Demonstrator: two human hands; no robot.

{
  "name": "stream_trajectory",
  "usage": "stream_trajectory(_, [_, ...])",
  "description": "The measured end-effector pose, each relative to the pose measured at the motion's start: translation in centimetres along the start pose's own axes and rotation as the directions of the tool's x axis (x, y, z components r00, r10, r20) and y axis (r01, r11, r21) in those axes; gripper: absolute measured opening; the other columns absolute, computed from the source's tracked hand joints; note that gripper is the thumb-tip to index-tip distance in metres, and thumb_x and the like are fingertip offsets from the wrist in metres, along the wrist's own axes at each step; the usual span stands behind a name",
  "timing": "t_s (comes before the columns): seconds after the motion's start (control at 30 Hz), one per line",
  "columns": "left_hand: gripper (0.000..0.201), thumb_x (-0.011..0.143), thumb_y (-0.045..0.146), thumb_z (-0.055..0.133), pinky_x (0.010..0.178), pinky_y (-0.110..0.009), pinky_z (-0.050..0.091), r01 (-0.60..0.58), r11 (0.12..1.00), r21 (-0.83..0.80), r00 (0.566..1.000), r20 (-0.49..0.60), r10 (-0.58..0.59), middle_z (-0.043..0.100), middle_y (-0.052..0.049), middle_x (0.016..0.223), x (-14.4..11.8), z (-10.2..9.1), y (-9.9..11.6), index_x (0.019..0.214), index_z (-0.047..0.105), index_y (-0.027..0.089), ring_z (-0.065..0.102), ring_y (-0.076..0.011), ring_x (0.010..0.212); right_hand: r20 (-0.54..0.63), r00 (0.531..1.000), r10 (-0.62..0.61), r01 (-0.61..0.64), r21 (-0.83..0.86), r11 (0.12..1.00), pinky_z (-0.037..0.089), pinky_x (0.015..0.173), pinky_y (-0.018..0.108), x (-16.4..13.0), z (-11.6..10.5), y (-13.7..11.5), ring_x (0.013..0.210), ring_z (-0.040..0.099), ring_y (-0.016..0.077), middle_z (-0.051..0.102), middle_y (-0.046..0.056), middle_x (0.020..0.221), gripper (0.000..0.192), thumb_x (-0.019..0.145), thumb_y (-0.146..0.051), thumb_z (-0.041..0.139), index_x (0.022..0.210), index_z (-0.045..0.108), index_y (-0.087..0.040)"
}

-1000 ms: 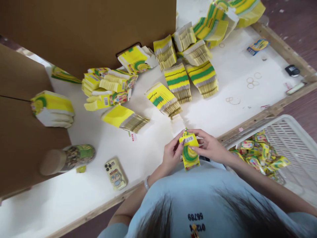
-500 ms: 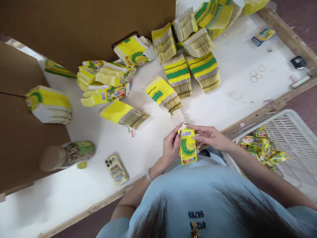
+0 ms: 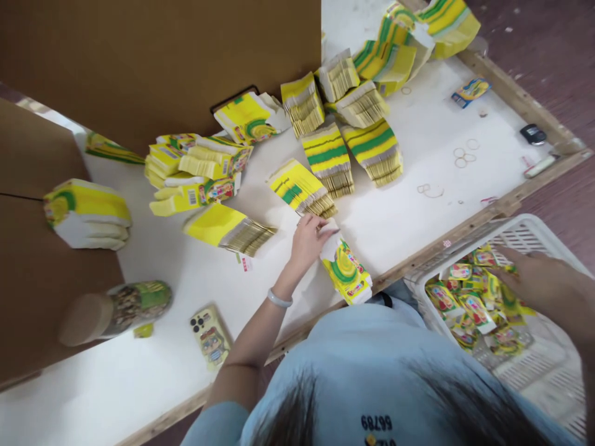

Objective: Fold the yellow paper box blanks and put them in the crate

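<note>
Since a moment ago your hands are no longer together on the carton: your left hand is pinching the small yellow carton by its white top flap, resting it on the white table near the edge, while your right hand is hovering open, blurred, over the white basket full of small yellow packets. Thin card like this looks light and easily crushed, so you are best gripping the folded edges

We see a white table with a wooden rim | brown cardboard sheets standing along its far and left edges | dark reddish floor beyond its right edge | even light.
</note>
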State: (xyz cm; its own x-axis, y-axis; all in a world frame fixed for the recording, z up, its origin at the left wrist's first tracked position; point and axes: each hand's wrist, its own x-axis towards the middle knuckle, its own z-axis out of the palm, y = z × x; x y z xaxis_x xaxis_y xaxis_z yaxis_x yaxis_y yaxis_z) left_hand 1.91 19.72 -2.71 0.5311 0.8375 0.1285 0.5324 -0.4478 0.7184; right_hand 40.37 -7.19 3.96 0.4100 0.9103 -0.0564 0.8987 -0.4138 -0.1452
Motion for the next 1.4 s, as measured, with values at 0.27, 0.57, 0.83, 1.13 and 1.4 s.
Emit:
stream_trajectory(0.27, [0.028,0.102,0.036,0.058,0.081,-0.034,0.049,-0.177,0.974,0.145,0.981,-0.050,0.186,0.072,-0.005,0.082,0.1,-2.3,0.3,0.086,0.075,0.020,0.063,-0.0199,0.084,-0.188,0.930,-0.315,0.362,0.341,0.868,0.058,0.100,0.050,4.4,3.7,-18.8,0.120,0.070,0.0324,0.074,0.016,0.129,0.050,0.104,-0.050,0.044,0.142,0.057,-0.019])
stream_trajectory(0.57, [0.038,0.098,0.054,0.059,0.049,-0.021,0.033,0.001,0.951,-0.310,0.969,-0.234,-0.078,0.051,0.006,0.057,-0.8,-3.9,3.9,0.084,0.067,0.019,0.040,-0.0082,0.049,-0.443,0.831,-0.337,0.501,0.334,0.798,0.053,0.087,0.042,4.3,8.8,-27.2,0.082,0.069,0.0260,0.077,0.011,0.090,0.036,0.101,-0.043,0.056,0.124,0.063,-0.016])
stream_trajectory(0.83, [0.051,0.094,0.067,0.058,0.047,-0.021,0.036,0.083,0.876,-0.474,0.936,-0.265,-0.233,0.054,0.004,0.059,-2.3,-3.2,6.1,0.079,0.064,0.019,0.045,-0.0090,0.051,-0.414,0.841,-0.348,0.511,0.396,0.763,0.050,0.069,0.032,3.6,7.2,-25.9,0.069,0.071,0.0223,0.079,0.009,0.084,0.038,0.099,-0.053,0.058,0.109,0.069,-0.019])
stream_trajectory(1.13, [0.073,0.091,0.079,0.049,0.102,-0.045,0.057,-0.112,0.897,-0.428,0.978,-0.209,0.022,0.058,-0.018,0.144,-4.0,-3.6,6.6,0.142,0.048,0.026,0.060,-0.0300,0.132,-0.411,0.888,-0.206,0.434,0.601,0.671,0.056,0.089,0.043,3.8,5.0,-26.9,0.099,0.069,0.0279,0.072,0.014,0.101,0.038,0.104,-0.043,0.039,0.109,0.070,-0.021])
stream_trajectory(1.4, [0.074,0.098,0.070,0.042,0.115,-0.055,0.049,-0.108,0.793,-0.600,0.984,0.048,0.169,0.057,-0.018,0.147,-7.8,0.7,7.8,0.156,0.036,0.025,0.057,-0.0362,0.138,-0.253,0.958,-0.133,0.286,0.841,0.460,0.021,0.128,0.062,3.0,3.1,-29.1,0.127,0.064,0.0286,0.077,0.008,0.112,0.047,0.107,-0.050,0.031,0.122,0.070,-0.028])
